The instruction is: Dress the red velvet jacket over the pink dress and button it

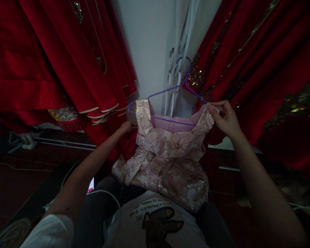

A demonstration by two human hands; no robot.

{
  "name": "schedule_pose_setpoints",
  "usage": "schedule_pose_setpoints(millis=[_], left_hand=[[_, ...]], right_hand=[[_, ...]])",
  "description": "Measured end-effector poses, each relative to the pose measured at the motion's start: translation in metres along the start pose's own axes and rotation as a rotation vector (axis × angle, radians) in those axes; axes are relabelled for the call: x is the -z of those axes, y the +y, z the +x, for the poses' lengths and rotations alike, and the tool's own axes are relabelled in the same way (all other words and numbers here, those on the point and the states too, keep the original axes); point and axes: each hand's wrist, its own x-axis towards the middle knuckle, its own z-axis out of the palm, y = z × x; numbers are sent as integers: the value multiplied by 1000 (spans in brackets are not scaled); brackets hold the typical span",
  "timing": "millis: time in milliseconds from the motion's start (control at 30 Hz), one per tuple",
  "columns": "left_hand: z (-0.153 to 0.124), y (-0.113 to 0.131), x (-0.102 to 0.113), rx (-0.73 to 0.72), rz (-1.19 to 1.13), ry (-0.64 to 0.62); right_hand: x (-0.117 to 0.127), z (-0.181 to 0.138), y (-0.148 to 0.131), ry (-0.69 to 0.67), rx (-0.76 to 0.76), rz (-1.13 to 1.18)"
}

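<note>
A pale pink dress point(170, 144) with a shiny gold floral pattern lies across my lap, its bodice raised toward the camera. A thin purple hanger point(167, 90) sits in its shoulders, with the hook pointing up and away. My right hand point(226, 117) pinches the right shoulder strap close to the hanger's end. At the left armhole edge, the fingers of my left hand point(128, 126) are drawn together on the dress; the fingertips are dim and partly hidden. The left end of the hanger sticks out past the left strap.
Red garments point(93, 69) with gold trim hang on the left. More red cloth point(250, 79) with sequins hangs on the right. Between them stand a pale wall point(147, 44) and a white metal frame point(174, 75). White cables and rods lie on the dark floor.
</note>
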Motion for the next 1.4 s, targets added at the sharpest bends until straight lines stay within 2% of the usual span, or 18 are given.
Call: schedule_pose_setpoints(millis=[133, 267, 400, 500, 567, 667, 767, 833, 900, 967, 1033, 1100, 1167, 1267, 1333, 1400], left_hand=[[21, 5, 31, -1, 0, -41], [44, 38, 67, -204, 10, -4], [58, 85, 83, -374, 147, 273], [58, 112, 73, -433, 110, 444], [53, 122, 57, -453, 66, 492], [37, 128, 25, -430, 9, 437], [17, 133, 3, -362, -90, 294], [4, 141, 4, -333, -221, 178], [-7, 151, 17, -326, -413, 94], [-16, 161, 32, -332, -616, 118], [-21, 167, 38, -336, -716, 105], [-22, 168, 33, -324, -678, 32], [-19, 165, 23, -303, -570, -22], [-7, 156, 15, -291, -459, 21], [2, 148, 17, -288, -462, 78], [9, 140, 21, -280, -479, 113]], right_hand=[[1, 2, -2, 7, 7, -40], [7, 5, -2, 39, 45, -143], [10, 5, -6, 75, 56, -212], [7, -1, -20, 103, 45, -292], [3, -9, -35, 110, 41, -345], [1, -18, -54, 82, 53, -354], [9, -16, -60, 37, 38, -316], [19, -6, -58, 5, -9, -279], [28, 4, -55, -54, -61, -204], [31, 11, -55, -147, -105, -108], [28, 12, -58, -241, -143, -32], [21, 8, -60, -274, -164, 12], [16, 7, -56, -234, -167, 41], [10, 20, -40, -209, -227, 68], [3, 40, -27, -362, -269, 33], [-10, 63, -20, -650, -246, -72]])
